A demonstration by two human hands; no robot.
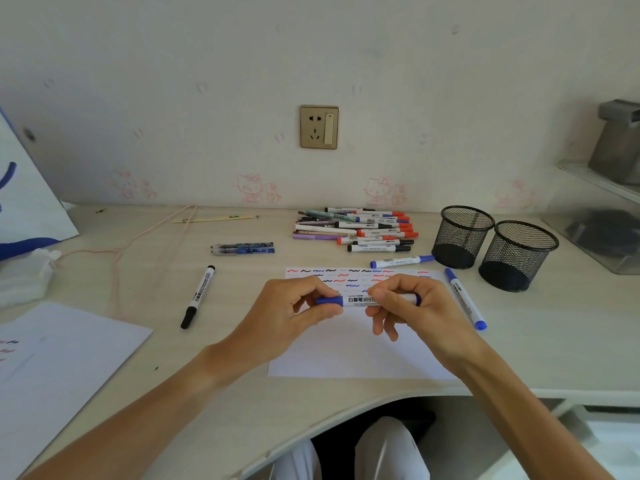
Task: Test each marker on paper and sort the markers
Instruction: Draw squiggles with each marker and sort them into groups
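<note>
Both my hands hold one blue marker [360, 301] level above the test paper [349, 355]. My left hand [294, 313] pinches its blue cap between thumb and fingers; my right hand [412, 306] is curled round the other end. The white barrel between them reads "WHIT", the rest covered by my fingers, after some Chinese characters. Red, black and blue squiggles run across the sheet's far edge. A second blue marker [465, 298] lies right of the paper, a black marker [198, 296] left of it. Farther back, two black mesh cups [495, 247] stand right, beside a pile of markers [360, 230]; those labels are too small to read.
</note>
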